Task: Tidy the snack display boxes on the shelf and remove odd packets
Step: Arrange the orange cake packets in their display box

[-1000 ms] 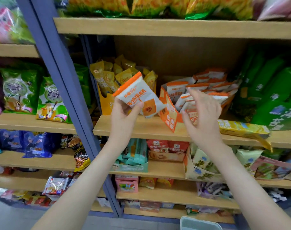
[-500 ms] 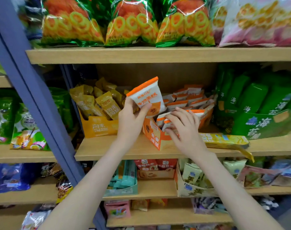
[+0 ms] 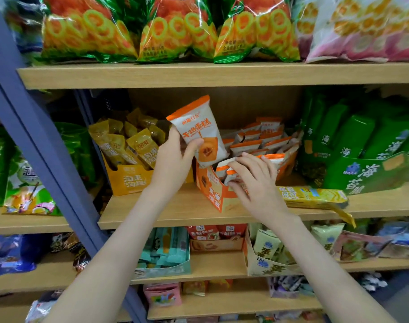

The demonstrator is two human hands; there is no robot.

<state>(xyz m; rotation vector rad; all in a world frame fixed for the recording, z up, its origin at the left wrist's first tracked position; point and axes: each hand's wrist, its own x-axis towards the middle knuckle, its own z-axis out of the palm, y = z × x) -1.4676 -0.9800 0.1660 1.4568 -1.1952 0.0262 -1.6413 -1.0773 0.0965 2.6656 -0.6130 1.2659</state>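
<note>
We hold a white-and-orange packet in our left hand, thumb across its face and fingers behind its left edge, clamped on its lower half. The packet stands upright, tilted slightly, raised above the front left corner of the orange display box, its bottom edge just at the box rim. Our right hand reaches into the front of that box, curled over the tops of the front packets with the thumb against their faces, gripping them. Matching packets stand in rows behind. The box sits on the wooden shelf, between a yellow display box and a green display box. A long yellow packet lies flat on the shelf just right of our right hand
</note>
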